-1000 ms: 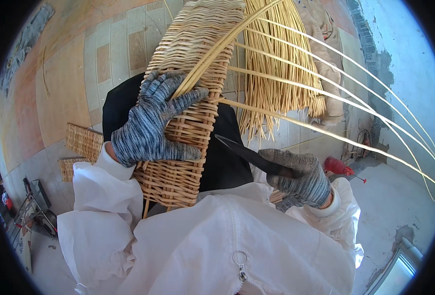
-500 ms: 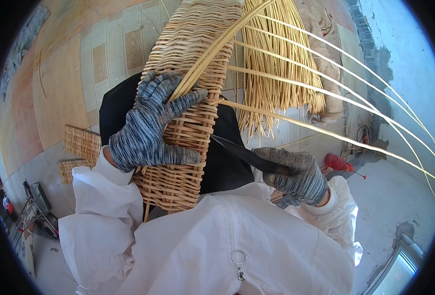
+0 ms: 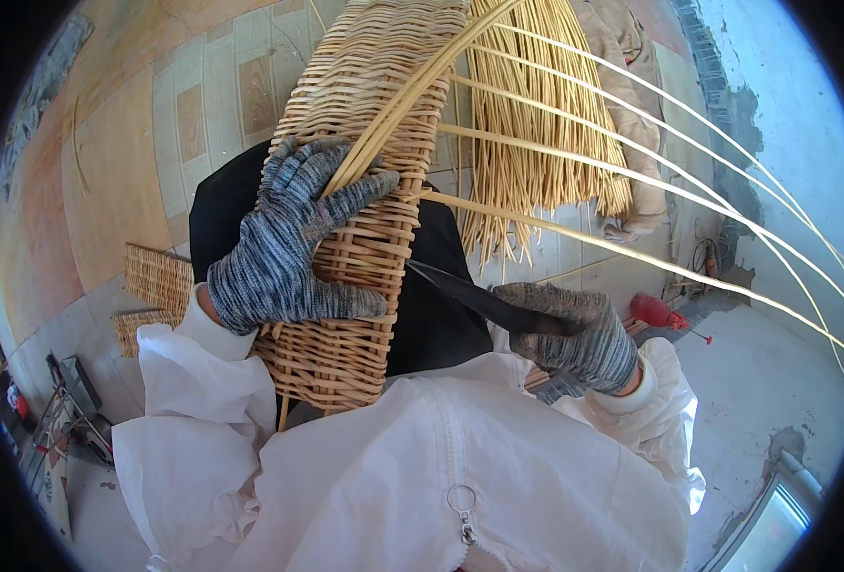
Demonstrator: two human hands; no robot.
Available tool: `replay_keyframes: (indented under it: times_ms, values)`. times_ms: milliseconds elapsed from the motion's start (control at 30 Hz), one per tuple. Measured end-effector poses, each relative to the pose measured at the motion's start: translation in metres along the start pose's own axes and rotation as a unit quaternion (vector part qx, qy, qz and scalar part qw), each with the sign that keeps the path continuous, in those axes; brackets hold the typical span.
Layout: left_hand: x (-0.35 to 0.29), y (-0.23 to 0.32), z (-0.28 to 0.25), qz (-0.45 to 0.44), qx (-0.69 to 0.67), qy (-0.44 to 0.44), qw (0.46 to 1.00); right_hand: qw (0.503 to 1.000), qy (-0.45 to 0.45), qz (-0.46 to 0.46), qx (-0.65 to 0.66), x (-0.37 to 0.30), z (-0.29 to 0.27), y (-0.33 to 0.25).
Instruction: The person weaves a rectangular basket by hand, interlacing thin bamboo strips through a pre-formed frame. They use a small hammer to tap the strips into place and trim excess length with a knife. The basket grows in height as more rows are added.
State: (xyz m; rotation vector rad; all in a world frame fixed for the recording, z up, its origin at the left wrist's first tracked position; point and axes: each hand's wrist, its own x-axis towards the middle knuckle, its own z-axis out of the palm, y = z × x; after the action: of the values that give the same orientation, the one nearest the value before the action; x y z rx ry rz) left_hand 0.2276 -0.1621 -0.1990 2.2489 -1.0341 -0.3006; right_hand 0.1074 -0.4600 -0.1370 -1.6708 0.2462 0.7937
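Head view. Wicker panel (image 3: 369, 253) lies lengthwise in front of the person, over black cloth (image 3: 436, 334), its near end by the white jacket (image 3: 374, 477). Left hand (image 3: 284, 243), in a grey marled knit glove, rests on the panel, thumb and index finger spread apart on the weave. Bundled canes (image 3: 393, 110) run diagonally to its fingers; cannot tell whether these clamp them. Right hand (image 3: 579, 334), similarly gloved, is wrapped around a dark knife (image 3: 465, 296); blade tip at the panel's right edge, contact uncertain. Long pale rods (image 3: 498, 211) extend rightward from that edge. Beyond: large cane stack (image 3: 546, 133). Floor, left: small wicker pieces (image 3: 159, 276). Floor, right: red tool (image 3: 655, 312), type unclear.
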Motion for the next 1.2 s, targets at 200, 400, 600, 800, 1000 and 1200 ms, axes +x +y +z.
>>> replay_keyframes:
  times_ms: [200, 400, 600, 800, 1000, 1200]
  values:
    - [0.000, -0.001, 0.001, 0.000, 0.000, 0.003, 1.000, 0.999, -0.012, 0.036, -0.016, 0.001, 0.002, -0.023]
    - [0.000, -0.001, -0.002, -0.003, -0.005, -0.003, 1.000, 0.998, -0.027, 0.031, -0.046, -0.006, -0.007, -0.025]
    - [0.000, -0.001, 0.000, 0.006, -0.007, 0.005, 1.000, 0.998, -0.021, 0.045, -0.032, -0.003, -0.004, -0.025]
    - [0.002, -0.002, 0.001, 0.006, -0.003, 0.002, 1.000, 0.994, -0.016, 0.104, 0.030, -0.004, -0.005, -0.028]
    - [0.004, -0.006, -0.002, 0.019, 0.007, -0.002, 1.000, 0.994, -0.045, 0.078, -0.062, 0.007, -0.012, -0.051]
    - [0.010, -0.010, 0.001, 0.036, -0.018, -0.008, 0.999, 0.991, -0.075, 0.036, -0.102, 0.020, -0.023, -0.059]
